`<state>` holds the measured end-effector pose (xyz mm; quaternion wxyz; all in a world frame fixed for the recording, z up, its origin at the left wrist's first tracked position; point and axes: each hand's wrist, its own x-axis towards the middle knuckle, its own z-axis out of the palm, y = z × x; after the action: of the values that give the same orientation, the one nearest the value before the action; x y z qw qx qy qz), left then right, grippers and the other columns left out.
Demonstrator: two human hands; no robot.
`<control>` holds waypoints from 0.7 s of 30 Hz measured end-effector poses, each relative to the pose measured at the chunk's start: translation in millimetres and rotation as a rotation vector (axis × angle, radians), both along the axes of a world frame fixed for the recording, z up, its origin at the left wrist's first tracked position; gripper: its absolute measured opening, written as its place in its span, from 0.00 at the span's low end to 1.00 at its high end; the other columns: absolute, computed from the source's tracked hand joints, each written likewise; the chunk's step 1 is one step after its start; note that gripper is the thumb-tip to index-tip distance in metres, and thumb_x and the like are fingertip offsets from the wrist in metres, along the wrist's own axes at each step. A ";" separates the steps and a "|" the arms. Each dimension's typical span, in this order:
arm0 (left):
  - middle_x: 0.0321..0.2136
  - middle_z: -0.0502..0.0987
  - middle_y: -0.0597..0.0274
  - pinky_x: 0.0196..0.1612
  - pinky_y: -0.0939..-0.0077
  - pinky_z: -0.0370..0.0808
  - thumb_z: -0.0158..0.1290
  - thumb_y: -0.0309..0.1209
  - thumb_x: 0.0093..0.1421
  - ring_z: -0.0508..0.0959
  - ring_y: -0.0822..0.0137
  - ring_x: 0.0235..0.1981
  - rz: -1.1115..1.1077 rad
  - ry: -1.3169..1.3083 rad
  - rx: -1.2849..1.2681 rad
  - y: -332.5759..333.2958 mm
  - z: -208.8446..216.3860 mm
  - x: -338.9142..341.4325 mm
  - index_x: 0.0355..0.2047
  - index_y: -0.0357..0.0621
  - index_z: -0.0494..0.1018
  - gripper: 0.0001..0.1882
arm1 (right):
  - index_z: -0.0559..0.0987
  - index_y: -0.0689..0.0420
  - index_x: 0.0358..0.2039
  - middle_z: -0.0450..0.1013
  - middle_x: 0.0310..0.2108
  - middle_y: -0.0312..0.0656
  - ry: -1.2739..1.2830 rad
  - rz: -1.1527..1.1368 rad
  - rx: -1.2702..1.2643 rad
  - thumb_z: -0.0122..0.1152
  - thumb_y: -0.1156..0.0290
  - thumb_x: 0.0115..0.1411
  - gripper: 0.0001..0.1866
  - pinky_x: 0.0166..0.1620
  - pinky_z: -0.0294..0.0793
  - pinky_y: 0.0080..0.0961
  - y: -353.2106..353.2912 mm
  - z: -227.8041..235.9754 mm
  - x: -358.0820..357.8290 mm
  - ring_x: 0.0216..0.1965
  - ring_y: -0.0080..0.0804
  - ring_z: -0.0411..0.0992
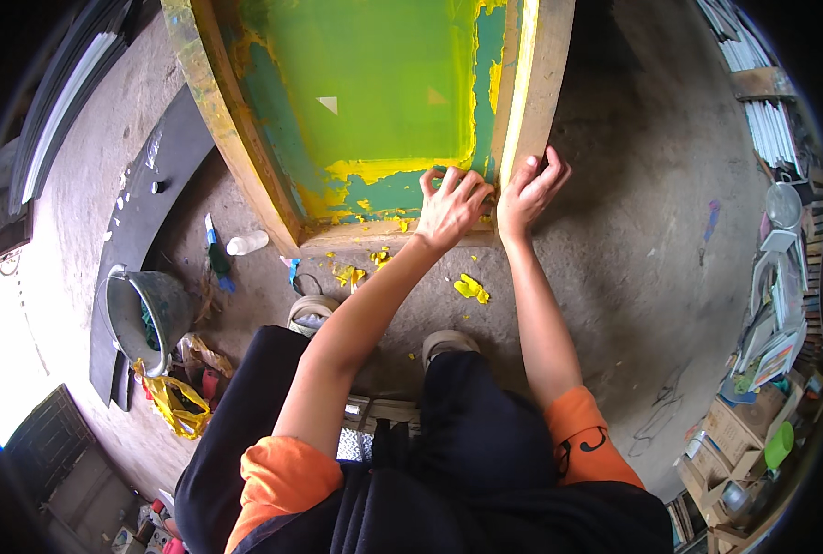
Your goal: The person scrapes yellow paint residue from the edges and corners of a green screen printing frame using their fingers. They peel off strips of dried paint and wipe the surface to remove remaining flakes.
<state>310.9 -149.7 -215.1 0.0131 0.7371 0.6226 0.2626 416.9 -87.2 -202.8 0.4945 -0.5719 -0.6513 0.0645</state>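
A wooden screen-printing frame (544, 88) stands before me, its green mesh (384, 111) edged with ragged yellow ink or film (384, 170). At the mesh's near right corner, the curled fingers of my left hand (451, 205) press close to the frame's inner edge. Whatever they pinch is hidden under the fingertips. My right hand (529, 192) rests against the outside of the frame's right rail near that same corner, thumb and fingers apart and loosely bent. Torn yellow scraps (471, 288) lie on the floor below the near rail.
To the left are a grey bucket (148, 314), a yellow plastic bag (179, 403), a small white bottle (248, 243), a blue-handled tool (217, 258) and a curved dark board (167, 162). Cardboard boxes (739, 420) and stacked items line the right side. My feet are beneath the frame's near end.
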 end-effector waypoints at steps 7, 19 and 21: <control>0.33 0.69 0.77 0.50 0.55 0.55 0.55 0.36 0.49 0.67 0.71 0.43 -0.071 0.003 0.016 0.9 -1.8 -0.9 0.32 0.60 0.76 0.07 | 0.66 0.64 0.46 0.62 0.41 0.55 0.037 -0.028 -0.024 0.45 0.69 0.64 0.14 0.47 0.63 0.44 -1.0 1.5 -1.9 0.44 0.52 0.64; 0.23 0.72 0.69 0.43 0.71 0.70 0.56 0.39 0.54 0.74 0.69 0.32 -0.732 0.062 -0.234 -73.3 22.0 -121.6 0.28 0.50 0.69 0.10 | 0.65 0.64 0.46 0.62 0.40 0.54 0.069 -0.009 -0.032 0.45 0.66 0.65 0.15 0.46 0.63 0.43 -1.4 1.4 -1.8 0.42 0.51 0.64; 0.27 0.72 0.69 0.46 0.69 0.67 0.57 0.39 0.53 0.73 0.69 0.36 -0.675 0.088 -0.130 -65.1 22.9 -121.3 0.32 0.51 0.71 0.10 | 0.65 0.65 0.46 0.62 0.40 0.55 0.066 -0.012 -0.043 0.45 0.66 0.65 0.15 0.46 0.63 0.44 -1.8 1.1 -1.9 0.42 0.51 0.64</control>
<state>189.6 -214.7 -192.2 0.1193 0.9096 0.3592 0.1715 415.0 -89.0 -201.6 0.5035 -0.5838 -0.6298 0.0946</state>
